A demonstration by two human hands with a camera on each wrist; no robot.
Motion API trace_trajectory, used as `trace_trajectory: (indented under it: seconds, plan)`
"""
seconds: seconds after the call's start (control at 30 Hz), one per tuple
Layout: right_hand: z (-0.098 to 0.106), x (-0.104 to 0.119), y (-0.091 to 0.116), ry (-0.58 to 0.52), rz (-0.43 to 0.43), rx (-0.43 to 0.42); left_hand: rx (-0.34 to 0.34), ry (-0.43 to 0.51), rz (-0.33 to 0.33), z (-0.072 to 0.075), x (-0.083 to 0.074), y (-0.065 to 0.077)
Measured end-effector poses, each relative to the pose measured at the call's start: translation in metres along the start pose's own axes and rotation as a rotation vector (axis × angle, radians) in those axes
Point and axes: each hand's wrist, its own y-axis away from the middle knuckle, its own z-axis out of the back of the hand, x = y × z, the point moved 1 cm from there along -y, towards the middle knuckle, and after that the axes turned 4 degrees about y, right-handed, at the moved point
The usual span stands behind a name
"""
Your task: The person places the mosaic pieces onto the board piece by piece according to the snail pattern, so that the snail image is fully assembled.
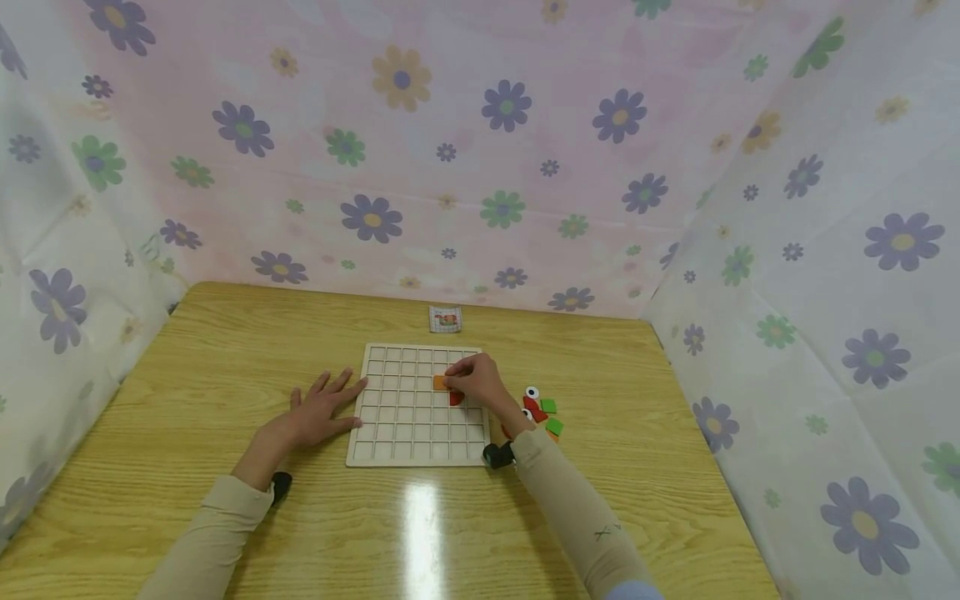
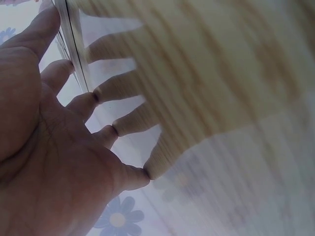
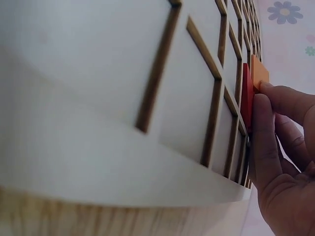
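Observation:
A pale wooden grid board (image 1: pixel 397 432) lies on the table. My left hand (image 1: pixel 318 412) rests spread on the tabletop, its fingertips at the board's left edge; the left wrist view shows the palm and straight fingers (image 2: pixel 106 135) mirrored in the glossy surface. Over the upper right of the grid, my right hand (image 1: pixel 478 382) pinches an orange square tile (image 1: pixel 439 382) between thumb and fingers. Just below it a red piece (image 1: pixel 455 399) with a curved edge sits on the board. In the right wrist view the orange tile (image 3: pixel 259 73) stands right beside the red piece (image 3: pixel 246 98).
Right of the board lie loose pieces: a red one (image 1: pixel 534 408), green squares (image 1: pixel 549 406) and white discs with black dots (image 1: pixel 532 392), partly behind my right forearm. A small picture card (image 1: pixel 446 319) lies beyond the board. Flowered cloth (image 1: pixel 420 167) walls the table's back and sides.

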Motion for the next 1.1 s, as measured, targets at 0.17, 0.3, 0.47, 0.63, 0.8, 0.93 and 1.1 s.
trace_trajectory:
  seconds: [0.17, 0.3, 0.47, 0.63, 0.8, 0.93, 1.1]
  plan:
    - [0.001, 0.003, 0.001, 0.017, 0.013, -0.009, 0.003, -0.005, -0.001, 0.001, 0.000, 0.000]
    - [0.001, 0.006, 0.002, 0.014, 0.013, -0.013, -0.008, 0.002, -0.004, 0.001, -0.001, 0.000]
    - [0.001, 0.006, 0.001, 0.023, 0.025, -0.016, -0.015, 0.004, -0.011, 0.001, -0.001, 0.000]
    - [0.000, 0.003, 0.001, 0.030, 0.016, -0.005, -0.003, 0.004, -0.011, 0.001, -0.001, 0.000]
    - [-0.001, 0.001, 0.001, -0.004, 0.003, 0.004, 0.002, 0.009, -0.009, 0.000, -0.001, 0.001]
    - [0.000, -0.002, 0.001, -0.034, 0.019, 0.014, 0.002, 0.007, -0.009, 0.000, -0.002, 0.001]
    - [0.002, -0.005, 0.003, -0.111, 0.050, 0.036, 0.006, 0.012, -0.001, 0.000, -0.002, 0.001]
